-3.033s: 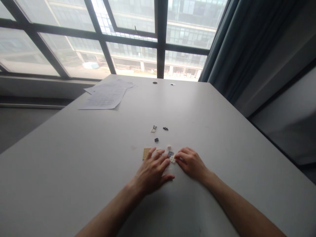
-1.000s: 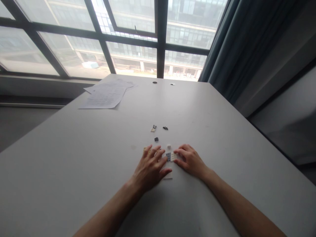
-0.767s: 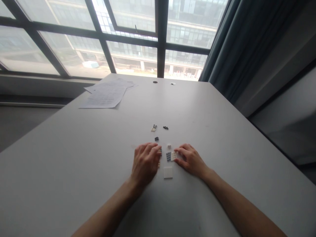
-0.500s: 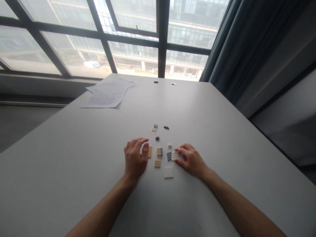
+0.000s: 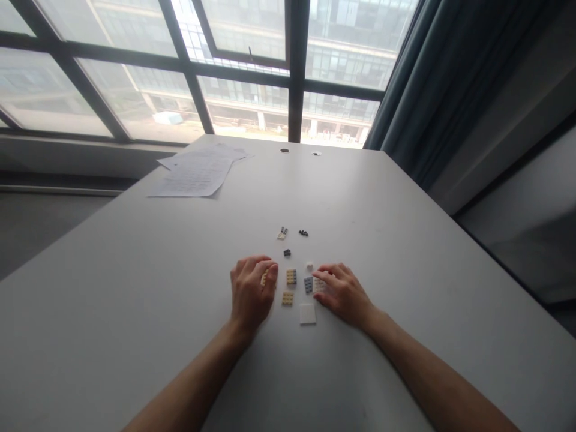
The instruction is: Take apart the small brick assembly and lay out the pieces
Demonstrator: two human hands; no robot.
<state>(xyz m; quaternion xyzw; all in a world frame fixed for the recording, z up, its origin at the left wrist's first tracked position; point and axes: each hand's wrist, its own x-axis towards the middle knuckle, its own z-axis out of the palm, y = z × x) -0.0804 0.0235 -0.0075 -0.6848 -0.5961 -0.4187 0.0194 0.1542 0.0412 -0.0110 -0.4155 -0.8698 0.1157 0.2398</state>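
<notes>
My left hand [image 5: 253, 291] is curled over a tan studded building plate [image 5: 264, 277], which shows partly in the gap between thumb and fingers. My right hand [image 5: 344, 294] has its fingers and thumb around the far and near edges of a white studded plate [image 5: 318, 284]. A blue-grey plate [image 5: 308, 285] lies against the left side of that white one. Between the hands sit a tan and blue-grey block [image 5: 291, 276] and a smaller tan plate [image 5: 287, 298]. Nearer me is a smooth white square tile [image 5: 308, 314].
Beyond the hands lie a dark grey piece [image 5: 287, 252], a small white piece [image 5: 309, 266], a white and grey group [image 5: 282, 233] and black pieces [image 5: 303, 233]. Printed papers [image 5: 198, 171] rest at the table's far left. A window [image 5: 252, 108] and dark curtain [image 5: 418, 90] stand beyond.
My left hand has shifted slightly right and covers the tan plate's right side. My right fingers have reached a little left, further over the white plate. The other pieces stay put.
</notes>
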